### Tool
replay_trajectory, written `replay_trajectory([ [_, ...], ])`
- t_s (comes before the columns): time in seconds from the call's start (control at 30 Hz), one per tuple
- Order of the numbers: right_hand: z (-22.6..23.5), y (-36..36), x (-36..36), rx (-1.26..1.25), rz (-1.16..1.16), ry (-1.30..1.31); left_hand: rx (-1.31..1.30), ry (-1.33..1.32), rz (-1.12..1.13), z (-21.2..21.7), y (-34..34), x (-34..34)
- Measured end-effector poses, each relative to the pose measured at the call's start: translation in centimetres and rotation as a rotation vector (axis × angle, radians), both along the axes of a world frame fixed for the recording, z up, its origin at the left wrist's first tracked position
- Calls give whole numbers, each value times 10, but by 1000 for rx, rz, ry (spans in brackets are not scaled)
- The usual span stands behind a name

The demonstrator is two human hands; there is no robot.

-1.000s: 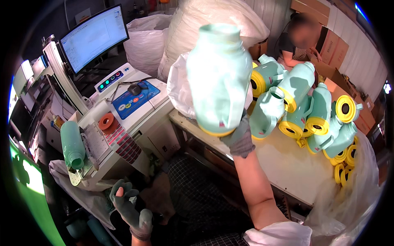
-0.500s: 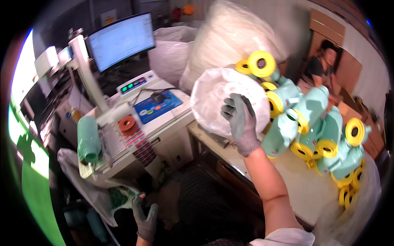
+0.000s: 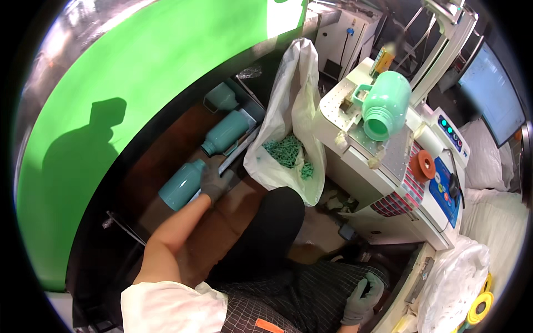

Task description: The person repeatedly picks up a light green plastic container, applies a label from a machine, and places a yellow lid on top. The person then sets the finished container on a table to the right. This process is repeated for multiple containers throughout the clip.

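While the left hand [image 3: 212, 185], gloved in grey, closes around the neck end of a teal bottle [image 3: 182, 185] lying on the brown floor at nine o'clock, two more teal bottles [image 3: 229, 132] lie beyond it toward eleven. A mint-green jug [image 3: 385, 104] rests on the white machine [image 3: 388, 166] at two o'clock, mouth toward the camera. The white sack [image 3: 288, 133] of green scraps [image 3: 287, 151] sits between them. Judging by that, one piece is mounted and several wait. The right hand [image 3: 361, 297] rests half-curled at five o'clock, apparently empty, though its palm is hidden.
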State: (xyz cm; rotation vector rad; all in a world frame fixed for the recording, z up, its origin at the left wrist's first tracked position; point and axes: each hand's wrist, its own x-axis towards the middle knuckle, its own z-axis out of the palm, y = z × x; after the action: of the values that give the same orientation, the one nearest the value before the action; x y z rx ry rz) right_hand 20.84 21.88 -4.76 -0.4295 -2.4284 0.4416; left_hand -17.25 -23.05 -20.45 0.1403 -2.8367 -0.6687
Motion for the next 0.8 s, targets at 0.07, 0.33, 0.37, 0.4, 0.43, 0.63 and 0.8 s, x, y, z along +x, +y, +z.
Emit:
replay_trajectory([
  [0.07,0,0,-5,15,-1,-55,-12,38,112,-39,-30,-71],
  [0.33,22,21,-45,234,-55,-104,-139,112,-53,-118,-87,-229],
  [0.37,23,14,-41,235,-108,-131,-159,128,-59,-114,-79,-235],
  [0.4,20,9,-31,228,-154,-143,-159,151,-76,-108,-71,-235],
  [0.43,15,5,-25,213,-191,-145,-158,185,-92,-98,-67,-237],
  [0.63,8,-5,-20,177,-181,-95,-33,442,-151,-50,-93,-196],
  [0.8,8,1,-17,105,-143,7,153,645,-342,9,-59,-129],
])
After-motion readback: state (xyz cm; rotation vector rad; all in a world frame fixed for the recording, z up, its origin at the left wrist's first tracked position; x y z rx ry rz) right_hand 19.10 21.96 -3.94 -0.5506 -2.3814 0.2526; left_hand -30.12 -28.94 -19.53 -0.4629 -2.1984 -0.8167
